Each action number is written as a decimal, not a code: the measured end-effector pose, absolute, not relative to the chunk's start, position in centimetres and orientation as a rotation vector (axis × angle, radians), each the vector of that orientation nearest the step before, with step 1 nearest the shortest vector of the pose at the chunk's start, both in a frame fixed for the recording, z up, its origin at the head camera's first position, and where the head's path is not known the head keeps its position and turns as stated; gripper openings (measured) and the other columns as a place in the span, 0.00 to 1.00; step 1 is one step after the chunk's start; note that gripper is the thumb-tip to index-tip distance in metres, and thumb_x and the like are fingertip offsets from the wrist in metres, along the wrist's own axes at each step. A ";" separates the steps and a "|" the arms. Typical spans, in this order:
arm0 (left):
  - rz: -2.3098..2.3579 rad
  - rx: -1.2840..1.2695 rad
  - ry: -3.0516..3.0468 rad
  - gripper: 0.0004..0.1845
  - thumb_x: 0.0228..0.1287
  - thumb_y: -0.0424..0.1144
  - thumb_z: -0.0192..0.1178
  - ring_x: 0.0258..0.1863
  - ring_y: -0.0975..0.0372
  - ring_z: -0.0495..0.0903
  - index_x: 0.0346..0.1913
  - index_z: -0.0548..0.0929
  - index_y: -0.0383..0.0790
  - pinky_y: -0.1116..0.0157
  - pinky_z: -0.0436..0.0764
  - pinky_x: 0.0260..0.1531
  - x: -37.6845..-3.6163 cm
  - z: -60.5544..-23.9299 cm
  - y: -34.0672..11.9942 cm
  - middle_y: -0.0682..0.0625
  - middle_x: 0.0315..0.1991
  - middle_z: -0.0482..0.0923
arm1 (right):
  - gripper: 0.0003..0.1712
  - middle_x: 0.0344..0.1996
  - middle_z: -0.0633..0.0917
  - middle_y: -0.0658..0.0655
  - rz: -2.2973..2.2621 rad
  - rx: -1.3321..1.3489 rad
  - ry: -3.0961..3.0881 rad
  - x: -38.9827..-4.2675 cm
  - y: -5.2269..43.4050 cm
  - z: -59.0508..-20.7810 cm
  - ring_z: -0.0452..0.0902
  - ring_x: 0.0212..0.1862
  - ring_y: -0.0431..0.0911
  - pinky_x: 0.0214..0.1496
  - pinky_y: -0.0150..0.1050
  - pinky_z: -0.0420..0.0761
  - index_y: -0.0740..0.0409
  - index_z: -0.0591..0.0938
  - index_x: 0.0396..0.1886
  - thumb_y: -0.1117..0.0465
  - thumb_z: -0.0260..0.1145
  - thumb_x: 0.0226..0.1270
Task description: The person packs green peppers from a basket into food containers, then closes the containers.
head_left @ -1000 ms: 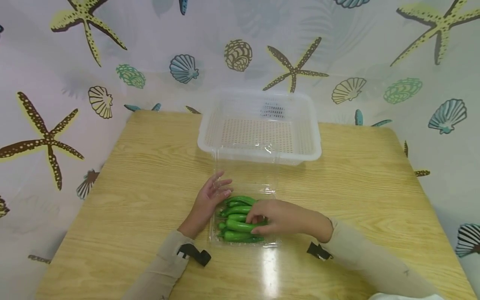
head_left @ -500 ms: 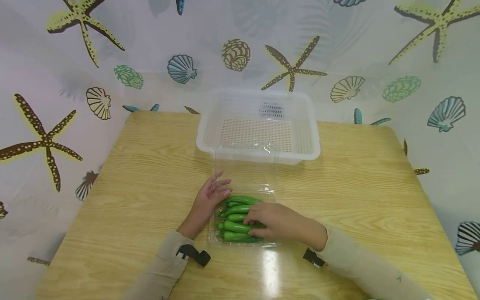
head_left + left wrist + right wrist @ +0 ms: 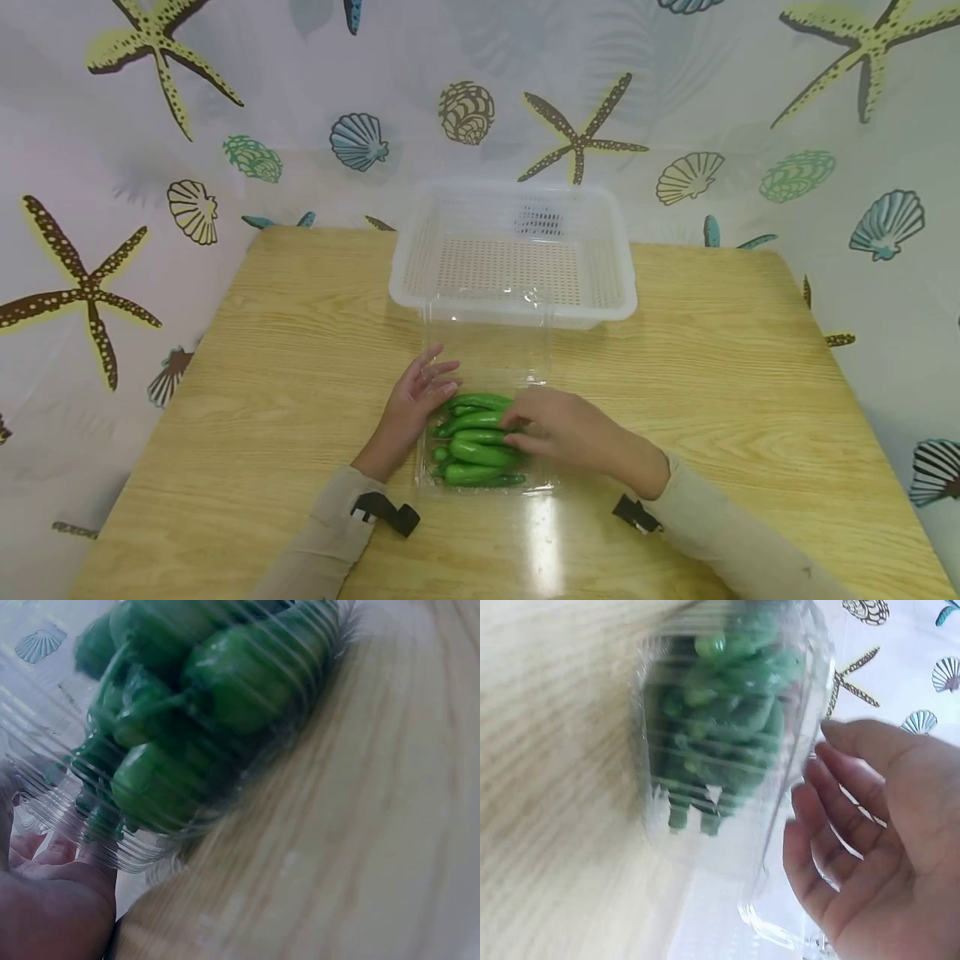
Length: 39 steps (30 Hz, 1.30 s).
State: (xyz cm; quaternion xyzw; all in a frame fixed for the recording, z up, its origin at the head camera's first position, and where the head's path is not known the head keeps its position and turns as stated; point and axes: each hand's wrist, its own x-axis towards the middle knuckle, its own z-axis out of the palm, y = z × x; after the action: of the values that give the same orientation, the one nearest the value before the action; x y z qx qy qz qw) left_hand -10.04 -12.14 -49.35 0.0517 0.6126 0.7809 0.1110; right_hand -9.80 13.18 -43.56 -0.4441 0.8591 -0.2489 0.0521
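Note:
Several green peppers (image 3: 483,452) lie side by side in a clear plastic clamshell box (image 3: 491,492) on the table, its lid (image 3: 487,342) folded back toward the basket. My left hand (image 3: 408,404) stays at the box's left side, fingers relaxed and spread, the thumb near the upper left corner. My right hand (image 3: 562,429) hovers at the right ends of the peppers. In the right wrist view its fingers (image 3: 817,832) are loosely bent at the box rim with nothing between them. Through the box wall, pepper stems (image 3: 112,697) show in the left wrist view.
Behind the box stands a white perforated plastic basket (image 3: 622,304), and the open lid overlaps its front edge in the head view. The wooden table (image 3: 720,350) meets a cloth backdrop (image 3: 300,92) printed with shells and starfish.
My right hand has shifted up off the middle peppers, uncovering their right ends. The left hand keeps its place beside the box. The head view has drifted slightly.

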 end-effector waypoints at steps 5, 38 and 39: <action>2.316 0.155 1.801 0.35 0.63 0.33 0.59 0.56 0.52 0.73 0.70 0.56 0.42 0.61 0.74 0.56 -10.3 -50.7 -12.2 0.37 0.62 0.66 | 0.05 0.33 0.80 0.42 -0.943 -1.066 2.788 -10.9 14.2 -43.0 0.75 0.37 0.37 0.39 0.33 0.80 0.50 0.80 0.37 0.57 0.65 0.63; 2.270 0.169 1.874 0.31 0.64 0.31 0.58 0.57 0.48 0.71 0.68 0.60 0.46 0.62 0.75 0.55 -9.7 -48.9 -11.9 0.37 0.62 0.66 | 0.28 0.36 0.80 0.55 -1.504 -0.539 2.387 -13.1 16.0 -47.2 0.77 0.39 0.47 0.41 0.38 0.82 0.66 0.67 0.57 0.56 0.64 0.64; 2.278 0.178 1.875 0.31 0.64 0.30 0.58 0.57 0.48 0.71 0.68 0.61 0.45 0.62 0.75 0.55 -9.8 -48.9 -11.9 0.37 0.62 0.66 | 0.27 0.35 0.80 0.55 -1.512 -0.550 2.380 -13.0 16.0 -47.2 0.77 0.38 0.47 0.41 0.38 0.82 0.66 0.67 0.56 0.57 0.64 0.64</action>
State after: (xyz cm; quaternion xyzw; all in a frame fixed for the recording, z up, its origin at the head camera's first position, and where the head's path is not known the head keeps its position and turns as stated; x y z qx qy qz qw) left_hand -9.77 -11.93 -48.89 0.0598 0.6316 0.7674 0.0930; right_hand -13.01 15.98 -47.23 -0.1897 0.8209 -0.5217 0.1340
